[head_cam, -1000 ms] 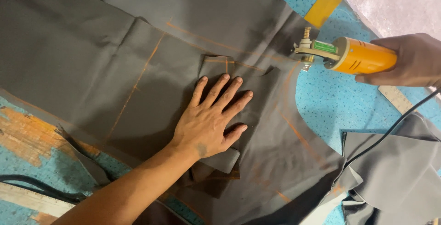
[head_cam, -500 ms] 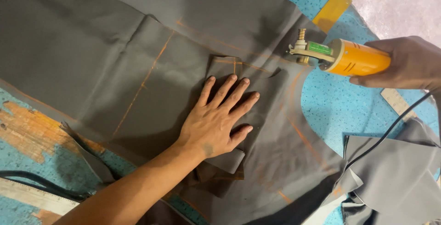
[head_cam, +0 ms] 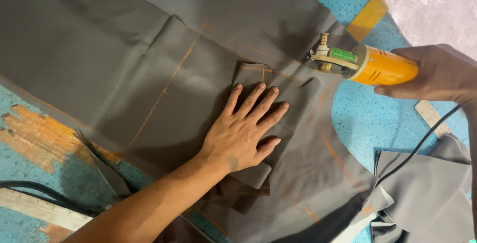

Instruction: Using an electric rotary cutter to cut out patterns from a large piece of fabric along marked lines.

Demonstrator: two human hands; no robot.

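grey fabric (head_cam: 149,64) under left fingers (head_cam: 258,99), cutter (head_cam: 367,64) beside

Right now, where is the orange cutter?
Upper right in the head view: the cutter is in the right hand, at the grey cloth's edge.

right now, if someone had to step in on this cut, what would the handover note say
Left hand: flat, fingers spread, pressing the grey fabric and a small grey pattern piece onto the blue table.
Right hand: gripping the orange electric fabric cutter, its head at the fabric edge just right of the pattern piece; the black cord trails toward the right.
Done: orange chalk lines are marked; a curved edge on the right is already cut; loose grey offcuts lie lower right.
Left: the outline around the pattern piece looks uncut.
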